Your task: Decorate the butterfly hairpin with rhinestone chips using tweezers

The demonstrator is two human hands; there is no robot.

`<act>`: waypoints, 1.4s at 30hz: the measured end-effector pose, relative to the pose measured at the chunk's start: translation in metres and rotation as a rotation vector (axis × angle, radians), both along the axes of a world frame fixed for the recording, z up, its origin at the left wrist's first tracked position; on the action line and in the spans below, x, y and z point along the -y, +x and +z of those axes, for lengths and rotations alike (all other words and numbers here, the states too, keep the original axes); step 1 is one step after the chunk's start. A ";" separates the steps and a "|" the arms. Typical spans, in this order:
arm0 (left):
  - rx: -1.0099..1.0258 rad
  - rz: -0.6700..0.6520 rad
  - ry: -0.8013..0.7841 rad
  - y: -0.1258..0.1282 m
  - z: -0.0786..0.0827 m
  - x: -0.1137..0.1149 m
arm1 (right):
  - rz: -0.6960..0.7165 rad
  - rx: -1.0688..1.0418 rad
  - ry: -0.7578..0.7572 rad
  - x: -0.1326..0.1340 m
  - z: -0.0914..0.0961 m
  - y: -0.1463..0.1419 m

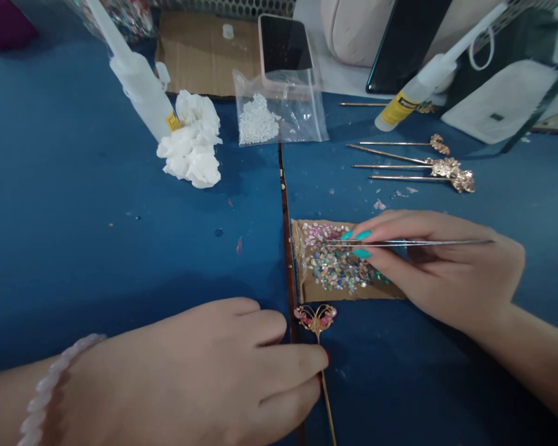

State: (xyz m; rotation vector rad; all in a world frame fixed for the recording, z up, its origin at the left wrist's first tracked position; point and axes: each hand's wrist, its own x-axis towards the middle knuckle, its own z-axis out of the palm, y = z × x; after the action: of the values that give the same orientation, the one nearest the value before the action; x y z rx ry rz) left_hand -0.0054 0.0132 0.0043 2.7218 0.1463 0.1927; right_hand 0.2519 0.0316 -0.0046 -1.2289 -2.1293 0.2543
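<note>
My right hand (451,266) pinches a pair of metal tweezers (418,243). Their tips reach over the small coloured stone chips (339,272), pink at the top and mixed blue, green and grey below. These chips lie on a piece of cardboard (318,293). Just below it is a gold hairpin (326,396) with a butterfly head (316,319) set with pink and red pieces. My left hand (223,371) is closed on the hairpin's stem near the head, its fingertips against the metal; the thumb is hidden.
Several gold hairpins (400,166) lie at the right, near a yellow-labelled glue bottle (400,110). A white glue bottle (142,93) leans by crumpled tissue (193,148). A bag of clear beads (259,121) and a phone (286,46) sit at the back. A dark seam (286,235) splits the blue table.
</note>
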 end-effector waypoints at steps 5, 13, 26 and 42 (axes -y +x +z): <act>-0.011 -0.001 0.002 0.000 0.001 0.000 | 0.026 -0.032 0.012 -0.001 -0.001 0.004; -0.020 -0.005 0.002 -0.001 -0.002 0.002 | 0.002 -0.037 -0.003 0.001 -0.002 0.002; -0.011 0.006 0.004 -0.001 0.002 0.001 | 0.029 -0.052 -0.017 0.000 -0.002 0.005; -0.022 0.077 -0.001 -0.001 -0.002 0.007 | 0.023 -0.045 -0.028 0.001 -0.002 0.005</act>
State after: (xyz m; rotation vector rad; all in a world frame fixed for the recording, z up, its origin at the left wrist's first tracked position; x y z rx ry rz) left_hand -0.0062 0.0060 0.0027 2.7203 0.2584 0.1841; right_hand 0.2564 0.0305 -0.0067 -1.2041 -2.1090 0.3193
